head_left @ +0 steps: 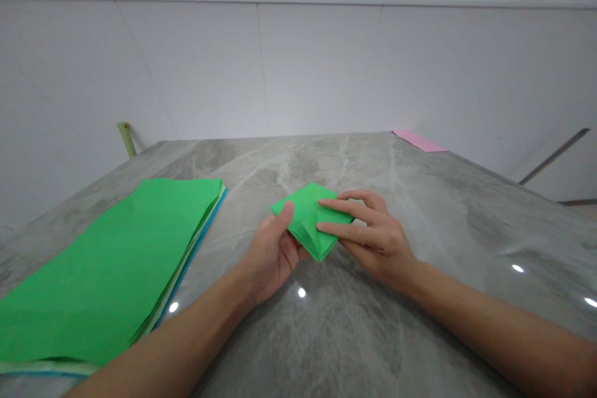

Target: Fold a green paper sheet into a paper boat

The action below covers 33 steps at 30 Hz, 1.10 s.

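Note:
A small folded green paper (308,204), diamond-shaped with several layers, is held up between my two hands over the grey marbled table. My left hand (277,250) grips its left corner, thumb on top and the other fingers underneath. From the right, my right hand (377,233) holds it too, with two fingers laid on the upper face by a raised crease and the thumb hidden below. One corner of the paper points toward me.
A stack of large green sheets (116,261), with pale and blue sheets beneath, lies to the left on the table (289,336). A pink paper (420,140) rests at the far right edge. White wall panels (303,68) stand behind, with a light green post (126,138) at the left.

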Available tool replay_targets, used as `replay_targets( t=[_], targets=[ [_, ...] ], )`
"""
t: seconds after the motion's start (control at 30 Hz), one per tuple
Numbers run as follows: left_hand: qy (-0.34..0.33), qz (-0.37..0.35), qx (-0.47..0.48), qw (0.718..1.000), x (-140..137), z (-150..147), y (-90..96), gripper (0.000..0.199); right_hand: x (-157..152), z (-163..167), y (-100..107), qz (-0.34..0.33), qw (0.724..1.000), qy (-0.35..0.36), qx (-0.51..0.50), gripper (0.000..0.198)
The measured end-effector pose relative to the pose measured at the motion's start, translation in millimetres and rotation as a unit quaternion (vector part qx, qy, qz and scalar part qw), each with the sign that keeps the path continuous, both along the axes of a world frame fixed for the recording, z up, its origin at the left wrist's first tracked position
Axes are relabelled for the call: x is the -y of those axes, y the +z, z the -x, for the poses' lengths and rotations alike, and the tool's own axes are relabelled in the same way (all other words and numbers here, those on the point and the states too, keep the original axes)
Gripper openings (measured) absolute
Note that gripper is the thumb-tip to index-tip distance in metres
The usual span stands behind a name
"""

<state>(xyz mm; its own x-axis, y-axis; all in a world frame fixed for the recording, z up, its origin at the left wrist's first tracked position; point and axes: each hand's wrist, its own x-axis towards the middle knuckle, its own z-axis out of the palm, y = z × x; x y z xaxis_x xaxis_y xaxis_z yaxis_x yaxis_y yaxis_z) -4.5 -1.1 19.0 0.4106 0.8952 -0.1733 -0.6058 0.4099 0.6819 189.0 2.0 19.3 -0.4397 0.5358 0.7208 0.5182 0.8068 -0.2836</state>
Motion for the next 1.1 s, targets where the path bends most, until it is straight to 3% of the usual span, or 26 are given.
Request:
replay_targets(
  t=[0.1,0.23,0.33,0.4,0.47,0.53,0.57,0.77,0.93,1.1],
  targets=[
    [0.025,-0.021,-0.031,0.999,1.5,-1.0,-2.6,0.030,2.1,3.1,0.4,0.015,1.000,-0.003,0.020,0.034],
    [0.059,-0.046,-0.049,0.996,-2.1,-2.1,-6.8,0.031,7.9,6.8,4.6,0.063,0.998,-0.017,-0.009,0.033],
    [0.080,-0.055,-0.062,0.993,-3.2,-3.2,-6.3,0.033,8.8,9.2,2.6,0.135,0.985,-0.073,-0.073,0.031],
    [0.077,-0.063,-0.074,0.992,-2.5,-3.5,-5.3,0.033,6.5,10.9,-1.8,0.220,0.959,-0.094,-0.150,0.045],
    [0.063,-0.069,-0.082,0.992,-1.5,-3.3,-5.3,0.032,3.5,12.7,-6.2,0.343,0.906,-0.076,-0.235,0.052],
    [0.045,-0.071,-0.087,0.993,-0.7,-2.8,-6.6,0.034,2.1,14.4,-7.9,0.445,0.850,-0.047,-0.278,0.041],
    [0.036,-0.069,-0.089,0.993,-0.4,-2.6,-7.8,0.035,2.4,15.3,-7.2,0.468,0.836,-0.043,-0.283,0.034],
    [-0.023,-0.062,-0.121,0.991,0.5,-1.9,-13.7,0.033,13.2,21.7,2.9,0.448,0.849,-0.077,-0.269,0.029],
    [-0.030,-0.044,-0.175,0.983,1.9,0.7,-11.7,0.035,11.4,19.5,0.9,0.428,0.864,-0.067,-0.255,0.030],
    [-0.010,-0.066,-0.230,0.971,-0.4,2.9,-12.1,0.031,1.8,13.3,-1.7,0.501,0.821,-0.026,-0.273,0.032]
  ],
)
